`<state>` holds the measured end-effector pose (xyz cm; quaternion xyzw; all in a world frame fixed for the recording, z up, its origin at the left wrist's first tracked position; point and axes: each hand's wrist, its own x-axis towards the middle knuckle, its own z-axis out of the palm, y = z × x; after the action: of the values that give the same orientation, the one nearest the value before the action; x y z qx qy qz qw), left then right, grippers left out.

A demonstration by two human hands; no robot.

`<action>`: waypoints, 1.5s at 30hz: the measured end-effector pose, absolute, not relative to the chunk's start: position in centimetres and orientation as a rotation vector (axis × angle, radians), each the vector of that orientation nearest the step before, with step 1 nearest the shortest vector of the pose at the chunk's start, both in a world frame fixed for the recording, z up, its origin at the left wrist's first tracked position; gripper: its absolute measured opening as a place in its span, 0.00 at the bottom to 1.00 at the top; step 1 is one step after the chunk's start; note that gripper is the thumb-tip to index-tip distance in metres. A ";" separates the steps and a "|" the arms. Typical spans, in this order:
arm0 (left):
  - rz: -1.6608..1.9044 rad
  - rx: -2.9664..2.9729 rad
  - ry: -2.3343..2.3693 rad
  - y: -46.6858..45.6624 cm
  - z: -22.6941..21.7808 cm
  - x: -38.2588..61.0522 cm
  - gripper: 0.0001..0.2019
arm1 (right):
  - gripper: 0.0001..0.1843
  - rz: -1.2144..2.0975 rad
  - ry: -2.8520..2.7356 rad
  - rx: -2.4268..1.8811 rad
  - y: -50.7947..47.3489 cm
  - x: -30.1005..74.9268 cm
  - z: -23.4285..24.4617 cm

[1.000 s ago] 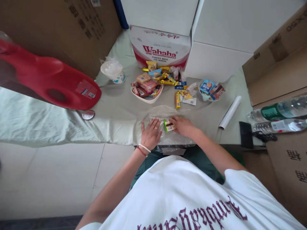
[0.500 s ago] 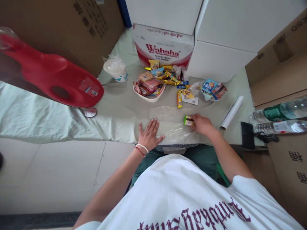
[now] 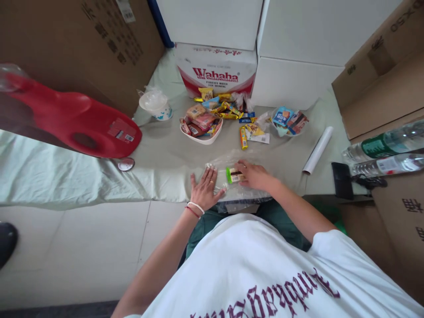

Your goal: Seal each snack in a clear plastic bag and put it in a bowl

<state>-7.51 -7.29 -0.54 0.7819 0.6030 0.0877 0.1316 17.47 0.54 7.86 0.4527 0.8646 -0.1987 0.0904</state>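
My left hand (image 3: 203,191) lies flat with fingers spread on the left edge of a clear plastic bag (image 3: 247,193) near the table's front edge. My right hand (image 3: 254,175) rests over the bag and pinches a small snack packet (image 3: 233,175) with a green end, held against the plastic. A white heart-shaped dish (image 3: 200,136) full of wrapped snacks sits farther back in the middle, with several loose snack packets (image 3: 244,136) to its right.
A Wahaha carton (image 3: 215,75) and white boxes stand at the back. A red plastic object (image 3: 76,123) lies left, a lidded cup (image 3: 155,104) beside it. Right: a bag of snacks (image 3: 289,121), a white roll (image 3: 317,150), a black phone (image 3: 338,186), water bottles (image 3: 380,150), brown cartons.
My right hand carried the green-ended packet out to the bag's right edge, then back left to the middle of the bag. My left hand stayed flat on the bag.
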 end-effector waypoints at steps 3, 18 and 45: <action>0.375 2.180 1.794 -6.7 -1.0 -7.8 0.34 | 0.35 -0.697 2.736 1.388 -1.6 21.5 7.0; 0.507 2.286 1.503 -7.7 1.1 -8.9 0.27 | 0.18 -1.313 2.845 1.448 -2.9 26.8 4.7; 0.416 2.292 1.722 -5.0 2.1 -1.2 0.26 | 0.14 -0.683 2.678 1.273 12.6 14.6 5.9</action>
<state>-1.24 -5.00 2.08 0.7853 0.5900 0.1427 0.1221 14.57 12.56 5.91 0.4180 0.8790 -0.2240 0.0494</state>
